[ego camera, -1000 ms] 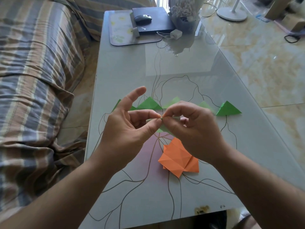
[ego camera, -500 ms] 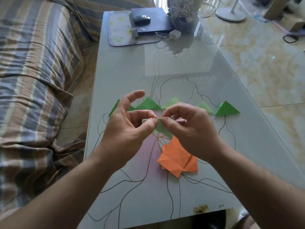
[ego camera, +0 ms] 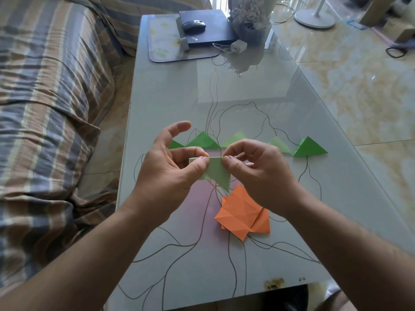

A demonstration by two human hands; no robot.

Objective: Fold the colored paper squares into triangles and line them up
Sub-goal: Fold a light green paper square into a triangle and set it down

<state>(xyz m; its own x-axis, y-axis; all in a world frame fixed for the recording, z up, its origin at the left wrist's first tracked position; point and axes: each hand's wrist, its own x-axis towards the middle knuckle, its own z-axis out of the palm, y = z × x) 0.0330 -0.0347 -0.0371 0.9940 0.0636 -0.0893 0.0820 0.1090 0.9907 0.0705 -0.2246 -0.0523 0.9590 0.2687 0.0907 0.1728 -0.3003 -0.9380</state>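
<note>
Folding is the step now: the left hand and right hand each pinch the green paper, held up just above the orange pile. Next, it probably needs a firm crease, then a spot in the green row behind the pile.

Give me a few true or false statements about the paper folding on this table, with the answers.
1. Both hands pinch the light green paper. True.
2. The orange papers lie in the far row. False: they lie near the person, below the right hand.
3. The green triangles form a row beyond the hands. True.
4. The left hand rests flat on the table. False: it is raised, holding paper.
</note>
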